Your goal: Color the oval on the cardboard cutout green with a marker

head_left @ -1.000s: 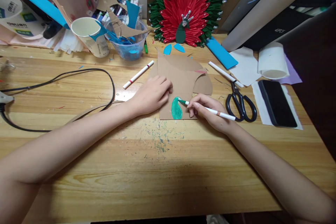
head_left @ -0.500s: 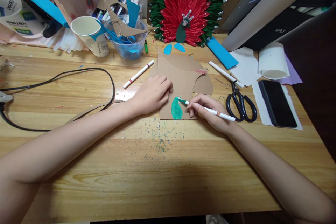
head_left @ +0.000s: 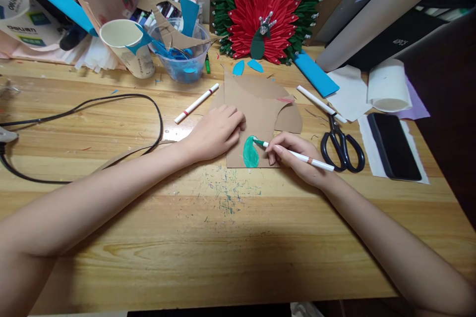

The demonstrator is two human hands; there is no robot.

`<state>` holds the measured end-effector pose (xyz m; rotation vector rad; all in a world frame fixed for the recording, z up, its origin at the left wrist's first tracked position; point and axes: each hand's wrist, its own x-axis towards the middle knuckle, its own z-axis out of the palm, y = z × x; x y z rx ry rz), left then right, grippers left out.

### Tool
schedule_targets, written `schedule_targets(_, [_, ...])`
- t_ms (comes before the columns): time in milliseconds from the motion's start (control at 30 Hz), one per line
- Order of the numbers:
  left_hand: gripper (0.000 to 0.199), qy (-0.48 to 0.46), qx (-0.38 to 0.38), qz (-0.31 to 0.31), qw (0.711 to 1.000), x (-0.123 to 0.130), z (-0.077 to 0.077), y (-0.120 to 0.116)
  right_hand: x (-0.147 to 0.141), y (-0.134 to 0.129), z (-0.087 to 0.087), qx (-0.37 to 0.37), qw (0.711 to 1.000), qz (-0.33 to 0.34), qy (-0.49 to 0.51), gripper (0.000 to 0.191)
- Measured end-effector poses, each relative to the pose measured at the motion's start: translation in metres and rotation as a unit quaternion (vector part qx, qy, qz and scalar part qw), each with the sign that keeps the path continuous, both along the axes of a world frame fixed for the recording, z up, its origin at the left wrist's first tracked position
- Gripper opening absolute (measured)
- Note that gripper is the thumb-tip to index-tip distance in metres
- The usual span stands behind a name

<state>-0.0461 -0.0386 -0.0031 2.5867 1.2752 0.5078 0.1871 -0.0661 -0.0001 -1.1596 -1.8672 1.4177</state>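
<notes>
A brown piece of cardboard (head_left: 253, 109) lies on the wooden table, with a green curved shape (head_left: 251, 152) coloured near its front edge. My right hand (head_left: 293, 153) grips a white marker (head_left: 316, 162), whose green tip touches the upper right of that shape. Resting on the cardboard's left side is my left hand (head_left: 219, 131), its fingers curled together; whether anything is under them is hidden. Black-handled scissors (head_left: 342, 146) lie just right of my right hand. Another white marker (head_left: 197, 103) with red bands lies beyond my left hand.
Behind stand a red and green peacock craft (head_left: 264, 10), a clear tub (head_left: 184, 67) of blue scraps and a paper cup (head_left: 128, 49). A black cable (head_left: 160, 124) loops at left. On the right are a phone (head_left: 394, 146), a white roll (head_left: 388, 86) and a blue strip (head_left: 316, 74).
The view has shifted very slightly. Both hands keep nearly the same places, and the marker tip remains at the top of the green shape.
</notes>
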Motion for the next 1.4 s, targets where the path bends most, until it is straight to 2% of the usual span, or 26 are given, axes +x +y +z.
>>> schedule_targets(1400, [0.018, -0.005, -0.005, -0.006, 1.000, 0.0006, -0.0020, 0.0008, -0.0003, -0.0002, 0.0014, 0.026, 1.000, 0.000, -0.009, 0.021])
